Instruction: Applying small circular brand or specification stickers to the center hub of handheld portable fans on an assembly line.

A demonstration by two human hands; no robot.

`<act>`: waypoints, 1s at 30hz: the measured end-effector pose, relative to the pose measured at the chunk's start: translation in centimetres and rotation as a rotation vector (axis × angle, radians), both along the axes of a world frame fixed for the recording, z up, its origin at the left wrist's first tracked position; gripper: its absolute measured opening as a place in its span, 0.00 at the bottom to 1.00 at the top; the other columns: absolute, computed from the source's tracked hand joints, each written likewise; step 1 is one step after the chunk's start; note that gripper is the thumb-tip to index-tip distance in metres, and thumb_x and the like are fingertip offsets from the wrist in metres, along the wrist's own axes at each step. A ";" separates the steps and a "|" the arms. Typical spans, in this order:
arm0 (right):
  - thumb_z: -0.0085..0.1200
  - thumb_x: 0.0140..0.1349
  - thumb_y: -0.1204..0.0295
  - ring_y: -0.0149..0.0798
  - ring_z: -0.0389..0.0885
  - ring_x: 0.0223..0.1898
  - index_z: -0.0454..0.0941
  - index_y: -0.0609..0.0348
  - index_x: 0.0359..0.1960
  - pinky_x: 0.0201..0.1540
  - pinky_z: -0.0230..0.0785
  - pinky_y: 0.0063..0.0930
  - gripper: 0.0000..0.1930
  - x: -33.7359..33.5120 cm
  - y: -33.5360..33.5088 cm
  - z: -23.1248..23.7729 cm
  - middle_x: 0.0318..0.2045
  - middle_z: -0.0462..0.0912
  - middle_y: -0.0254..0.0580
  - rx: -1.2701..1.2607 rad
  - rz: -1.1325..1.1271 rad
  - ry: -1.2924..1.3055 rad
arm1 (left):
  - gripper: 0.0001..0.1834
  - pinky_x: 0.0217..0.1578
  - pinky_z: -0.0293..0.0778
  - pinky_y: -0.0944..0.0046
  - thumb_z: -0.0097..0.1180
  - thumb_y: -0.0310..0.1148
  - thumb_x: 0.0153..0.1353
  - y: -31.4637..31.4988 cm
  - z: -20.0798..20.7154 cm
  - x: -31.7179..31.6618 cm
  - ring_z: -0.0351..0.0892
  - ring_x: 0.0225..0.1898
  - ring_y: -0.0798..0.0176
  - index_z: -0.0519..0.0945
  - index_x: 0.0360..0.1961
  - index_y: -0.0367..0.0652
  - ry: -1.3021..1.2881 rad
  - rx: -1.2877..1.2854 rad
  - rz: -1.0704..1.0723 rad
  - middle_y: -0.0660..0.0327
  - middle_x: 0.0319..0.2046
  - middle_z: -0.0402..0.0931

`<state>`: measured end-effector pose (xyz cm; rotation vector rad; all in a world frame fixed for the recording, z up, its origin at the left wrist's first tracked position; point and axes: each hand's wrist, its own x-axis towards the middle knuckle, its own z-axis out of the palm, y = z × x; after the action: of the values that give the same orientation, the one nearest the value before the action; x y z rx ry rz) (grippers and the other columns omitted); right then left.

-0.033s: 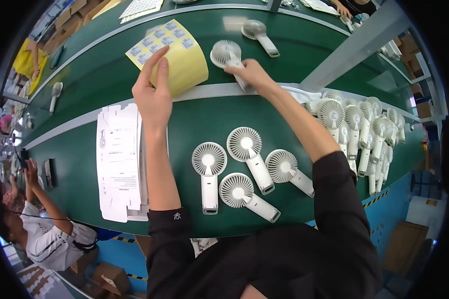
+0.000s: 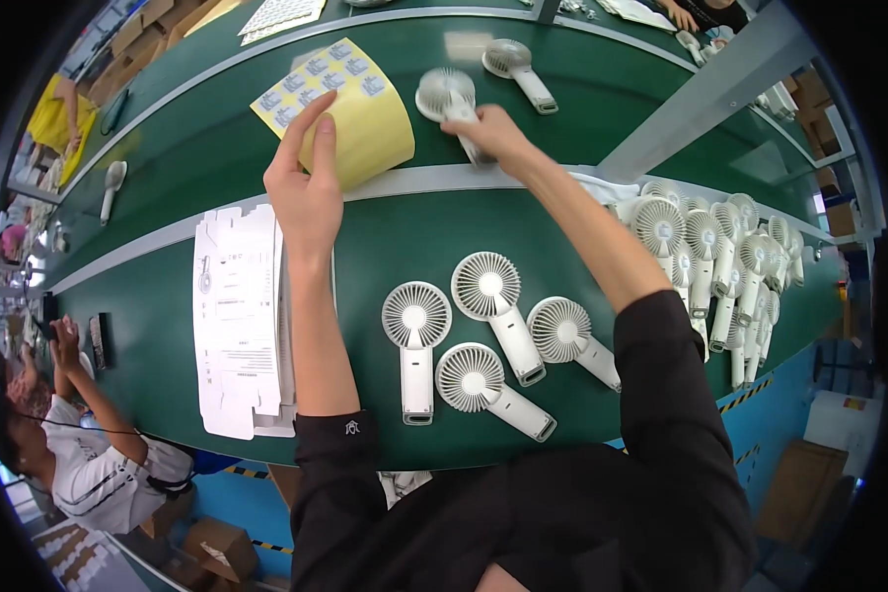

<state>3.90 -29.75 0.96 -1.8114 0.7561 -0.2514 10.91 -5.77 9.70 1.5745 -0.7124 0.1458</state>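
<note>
My left hand (image 2: 306, 202) grips a curled yellow sheet of stickers (image 2: 370, 138), its thumb and fingers closed on the lower left edge. Small grey printed labels show along the top of the sheet. Beyond the metal rail, my right hand (image 2: 493, 138) is closed around the handle of a white handheld fan (image 2: 446, 94), whose head points away from me; it is slightly blurred. Another white fan (image 2: 508, 57) lies farther back to the right. In front of me several white fans rest face up on the green table, among them one fan (image 2: 416, 316) nearest my left forearm.
A stack of flat white printed cartons (image 2: 237, 335) lies left of my left forearm. At right, many white fans (image 2: 701, 237) are piled beside a slanted metal post (image 2: 701, 94). A metal rail (image 2: 414, 182) crosses the table. A co-worker (image 2: 109, 454) sits at left.
My right hand and the fan in it have moved slightly away from me. My left hand keeps its hold on the sticker sheet.
</note>
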 end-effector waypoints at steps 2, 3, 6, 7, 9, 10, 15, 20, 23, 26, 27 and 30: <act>0.67 0.53 0.56 0.35 0.80 0.35 0.80 0.71 0.41 0.39 0.71 0.30 0.26 3.2 -1.0 -0.1 0.34 0.83 0.44 -0.042 -0.009 -0.173 | 0.14 0.57 0.67 0.65 0.55 0.34 0.69 0.0 -0.2 0.5 0.78 0.51 0.65 0.84 0.52 0.42 -0.064 0.017 0.021 0.56 0.47 0.84; 0.66 0.55 0.57 0.35 0.80 0.37 0.80 0.71 0.42 0.40 0.71 0.31 0.25 4.1 -1.5 -0.1 0.35 0.84 0.45 -0.054 -0.097 -0.174 | 0.14 0.57 0.67 0.65 0.55 0.34 0.69 -0.1 -0.4 0.7 0.78 0.51 0.66 0.84 0.51 0.42 -0.091 0.053 0.044 0.56 0.47 0.84; 0.62 0.60 0.59 0.35 0.81 0.41 0.80 0.67 0.46 0.45 0.72 0.30 0.22 1.8 -2.2 0.7 0.41 0.84 0.45 -0.451 -0.092 0.110 | 0.14 0.53 0.70 0.66 0.57 0.33 0.67 0.1 -1.2 0.8 0.78 0.48 0.66 0.83 0.51 0.40 -0.058 0.013 0.008 0.56 0.45 0.84; 0.61 0.60 0.60 0.44 0.80 0.40 0.80 0.67 0.44 0.44 0.72 0.36 0.20 -0.5 -1.8 1.1 0.38 0.82 0.51 -0.565 -0.010 -0.066 | 0.15 0.53 0.71 0.66 0.57 0.34 0.67 0.0 -1.3 0.8 0.78 0.47 0.65 0.83 0.52 0.40 -0.009 -0.006 -0.016 0.56 0.46 0.83; 0.59 0.64 0.58 0.36 0.81 0.44 0.80 0.64 0.47 0.48 0.72 0.30 0.20 -6.9 0.0 2.2 0.43 0.84 0.44 -0.472 0.201 -0.246 | 0.15 0.50 0.70 0.70 0.58 0.36 0.67 -0.4 -1.6 0.4 0.76 0.47 0.70 0.83 0.52 0.43 0.025 0.029 -0.032 0.59 0.46 0.83; 0.59 0.65 0.60 0.36 0.81 0.43 0.80 0.63 0.47 0.46 0.72 0.29 0.18 -10.6 1.2 3.1 0.42 0.84 0.42 -0.498 0.303 -0.229 | 0.16 0.48 0.69 0.73 0.59 0.38 0.67 -0.6 -1.7 0.0 0.74 0.46 0.74 0.84 0.53 0.46 0.033 0.063 -0.038 0.63 0.47 0.82; 0.68 0.56 0.65 0.37 0.76 0.36 0.79 0.64 0.41 0.42 0.71 0.31 0.18 -26.2 7.4 7.5 0.34 0.79 0.40 -0.380 0.241 0.196 | 0.19 0.54 0.68 0.71 0.58 0.38 0.67 -3.0 -2.3 -3.2 0.75 0.50 0.70 0.81 0.58 0.48 0.043 0.223 -0.317 0.59 0.52 0.80; 0.68 0.55 0.65 0.48 0.75 0.46 0.74 0.64 0.47 0.49 0.69 0.37 0.23 -33.1 12.0 5.7 0.42 0.75 0.47 -0.483 0.296 0.350 | 0.26 0.56 0.69 0.61 0.60 0.40 0.65 -4.7 -3.3 -7.9 0.78 0.52 0.53 0.74 0.62 0.41 -0.145 0.438 -0.614 0.47 0.52 0.79; 0.67 0.57 0.65 0.47 0.76 0.46 0.73 0.64 0.48 0.49 0.70 0.37 0.23 -34.9 12.7 4.2 0.42 0.75 0.47 -0.342 0.159 0.301 | 0.37 0.59 0.66 0.53 0.65 0.44 0.60 -5.2 -4.2 -10.1 0.73 0.57 0.40 0.67 0.67 0.41 -0.333 0.666 -0.751 0.42 0.55 0.75; 0.66 0.58 0.64 0.41 0.78 0.45 0.73 0.64 0.47 0.47 0.70 0.35 0.22 -35.6 12.3 4.2 0.41 0.77 0.46 -0.003 0.003 0.232 | 0.43 0.63 0.62 0.51 0.68 0.42 0.57 -5.3 -5.4 -11.7 0.66 0.63 0.39 0.62 0.70 0.41 -0.350 0.800 -0.820 0.42 0.63 0.68; 0.66 0.59 0.64 0.37 0.78 0.40 0.72 0.63 0.47 0.42 0.71 0.32 0.21 -35.5 12.0 4.4 0.38 0.78 0.43 0.141 -0.041 0.199 | 0.44 0.64 0.61 0.52 0.68 0.42 0.56 -5.2 -5.7 -11.9 0.65 0.64 0.39 0.61 0.71 0.42 -0.235 0.803 -0.858 0.41 0.64 0.67; 0.63 0.62 0.66 0.24 0.77 0.25 0.72 0.61 0.47 0.28 0.71 0.21 0.18 -33.9 11.3 4.2 0.30 0.78 0.35 0.456 -0.154 0.047 | 0.45 0.64 0.61 0.53 0.69 0.40 0.56 -4.3 -6.5 -12.0 0.65 0.65 0.41 0.60 0.71 0.42 -0.140 0.794 -0.851 0.41 0.64 0.67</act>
<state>-30.02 -18.41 5.16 -1.3340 0.9057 -0.1235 -1.06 -10.10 3.25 1.8433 -1.6207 -0.7435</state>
